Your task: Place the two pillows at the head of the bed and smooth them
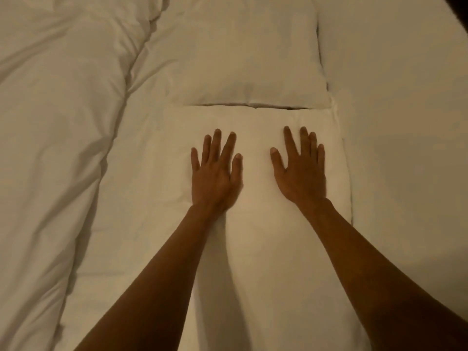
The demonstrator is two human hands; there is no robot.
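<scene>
Head view shows the near pillow (255, 239) under both flat, open-fingered grips, left hand (215, 173) and right hand (300, 171) pressing it, far pillow (243, 51) touching beyond the fingertips, rumpled duvet (55, 122) leftward.

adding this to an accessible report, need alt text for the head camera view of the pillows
Seen from above, the left hand and right hand press flat, fingers spread, on the near pillow. A second white pillow lies just beyond it, edges meeting, with a rumpled duvet to the left and smooth sheet to the right.
</scene>
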